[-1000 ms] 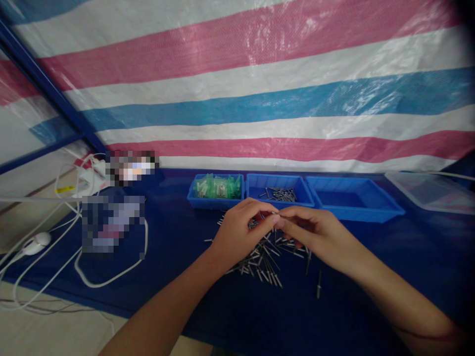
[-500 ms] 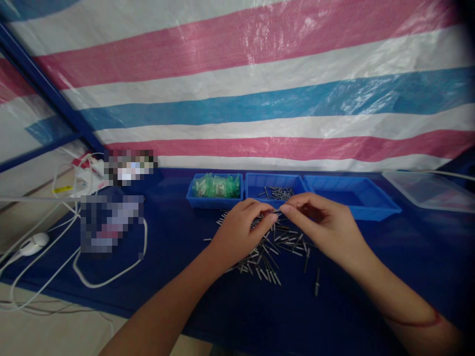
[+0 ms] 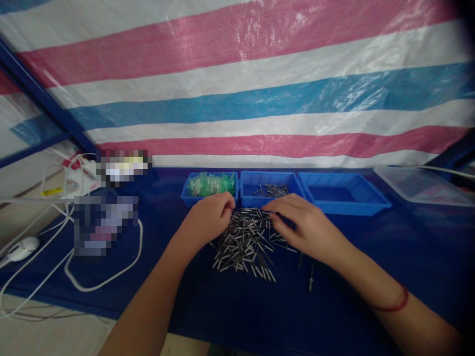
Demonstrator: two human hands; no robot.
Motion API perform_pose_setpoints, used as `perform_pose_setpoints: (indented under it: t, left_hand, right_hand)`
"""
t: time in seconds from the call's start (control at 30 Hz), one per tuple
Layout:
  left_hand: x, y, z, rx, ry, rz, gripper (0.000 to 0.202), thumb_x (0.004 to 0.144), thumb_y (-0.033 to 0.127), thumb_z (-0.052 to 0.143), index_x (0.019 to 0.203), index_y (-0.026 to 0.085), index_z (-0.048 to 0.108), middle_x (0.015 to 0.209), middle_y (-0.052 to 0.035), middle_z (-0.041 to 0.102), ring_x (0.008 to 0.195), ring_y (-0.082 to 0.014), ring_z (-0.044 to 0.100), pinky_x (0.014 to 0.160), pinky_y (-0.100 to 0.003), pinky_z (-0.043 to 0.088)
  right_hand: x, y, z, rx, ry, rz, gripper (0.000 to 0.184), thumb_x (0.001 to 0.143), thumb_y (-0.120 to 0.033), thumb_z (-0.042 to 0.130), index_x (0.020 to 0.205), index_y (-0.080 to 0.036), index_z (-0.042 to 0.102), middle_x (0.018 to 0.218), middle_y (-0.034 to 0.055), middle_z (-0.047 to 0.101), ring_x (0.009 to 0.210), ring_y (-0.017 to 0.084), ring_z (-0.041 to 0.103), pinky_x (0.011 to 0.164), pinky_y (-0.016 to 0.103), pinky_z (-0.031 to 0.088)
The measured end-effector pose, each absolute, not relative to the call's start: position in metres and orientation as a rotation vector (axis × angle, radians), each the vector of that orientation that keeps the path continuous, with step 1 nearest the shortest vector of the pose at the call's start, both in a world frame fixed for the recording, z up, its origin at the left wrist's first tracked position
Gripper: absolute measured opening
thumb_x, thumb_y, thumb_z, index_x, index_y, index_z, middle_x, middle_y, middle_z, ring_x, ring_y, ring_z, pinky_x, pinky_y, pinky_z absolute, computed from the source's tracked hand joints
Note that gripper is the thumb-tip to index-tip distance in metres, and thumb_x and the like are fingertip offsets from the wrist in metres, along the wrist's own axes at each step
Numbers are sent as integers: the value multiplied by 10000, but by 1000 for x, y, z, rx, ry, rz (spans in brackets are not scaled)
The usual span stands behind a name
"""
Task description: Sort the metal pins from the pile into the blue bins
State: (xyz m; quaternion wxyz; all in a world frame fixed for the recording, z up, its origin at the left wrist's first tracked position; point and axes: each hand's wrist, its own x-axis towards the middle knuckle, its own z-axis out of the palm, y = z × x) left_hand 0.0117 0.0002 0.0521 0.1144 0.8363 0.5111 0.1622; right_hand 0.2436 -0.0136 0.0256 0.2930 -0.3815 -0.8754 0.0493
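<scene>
A heap of small metal pins (image 3: 241, 242) lies on the blue table cloth (image 3: 237, 306) in front of three blue trays. My left hand (image 3: 208, 220) rests at the heap's upper left edge, just before the tray of green plastic parts (image 3: 210, 185), with its fingers curled under. My right hand (image 3: 302, 227) lies over the heap's right side, fingers bent together and tips down among the pins near the middle tray (image 3: 252, 195), which holds a few pins. What either hand holds is hidden.
An empty blue tray (image 3: 341, 193) stands to the right, a clear plastic lid (image 3: 423, 185) beyond it. One stray pin (image 3: 310, 283) lies near my right forearm. White cables (image 3: 104, 277), a mouse (image 3: 22, 247) and a power strip (image 3: 81, 178) crowd the left. A striped tarp (image 3: 237, 89) backs the table.
Both hands, pinched together on a pin above the heap, have parted and dropped onto the pins. The left hand moved left toward the green tray.
</scene>
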Motion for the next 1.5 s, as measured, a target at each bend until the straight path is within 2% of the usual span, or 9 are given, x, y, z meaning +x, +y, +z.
perform_pose_setpoints:
  t: [0.13,0.4,0.57,0.77,1.2,1.3,1.37,1.43,1.5]
  left_hand:
    - [4,3,55,2454,1425,399,190,765,87,395,775,179,561,797,-21,634,752,-163,579,709,-277,425]
    - [-5,0,62,2381,1448,250,225,763,103,414,838,184,610,875,-23,664,811,-169,604,739,-270,439]
    - [-13,-5,60,2358,1570,136,218,764,190,500,919,216,651,964,-25,671,837,-186,616,722,-274,444]
    - [-13,-10,56,2312,1637,-22,293,753,342,609,1026,247,652,1002,-34,663,850,-215,627,731,-297,452]
    - [-11,-10,59,2289,1486,-23,268,814,335,589,1062,242,633,971,-17,666,869,-199,632,725,-279,466]
    - [-13,-20,64,2304,1479,55,266,869,354,543,1099,242,616,1033,-21,651,932,-199,622,828,-313,475]
    - [-11,-30,63,2360,1474,120,314,901,420,501,1146,251,600,1133,-42,613,1038,-220,586,934,-368,450]
    - [-7,-41,56,2440,1483,233,471,880,524,502,1262,250,535,1306,-87,505,1229,-266,460,1041,-426,382]
    - [-3,-49,43,2517,1446,286,666,806,631,540,1357,268,451,1438,-119,364,1340,-311,322,1088,-483,323]
  right_hand:
    - [228,-19,15,-838,-2591,227,403,867,-112,447,1219,-244,593,1266,49,605,1138,233,529,912,419,433]
    - [237,-16,11,-945,-2564,265,262,819,-66,449,858,-193,675,1056,65,683,1009,215,599,861,398,469]
    - [231,-21,10,-892,-2566,230,372,800,-63,465,1099,-193,644,1217,73,624,1116,232,548,950,431,444]
    - [232,-21,14,-976,-2524,259,239,819,-63,449,813,-164,666,992,79,680,934,206,611,850,370,498]
    - [276,-9,39,-1250,-2409,262,234,806,-89,419,764,-189,627,827,42,663,740,164,630,706,313,481]
    - [281,-13,43,-1251,-2480,334,207,834,-146,444,863,-195,643,889,47,671,774,168,641,731,325,504]
    - [282,-21,43,-1210,-2521,348,247,857,-264,506,1065,-204,625,1071,76,656,945,203,638,838,365,512]
    - [283,-33,35,-1163,-2549,307,554,810,-428,597,1315,-228,491,1335,111,526,1197,274,525,965,442,466]
    - [282,-46,21,-1104,-2613,267,820,712,-552,663,1425,-270,373,1492,115,351,1331,351,372,986,525,440]
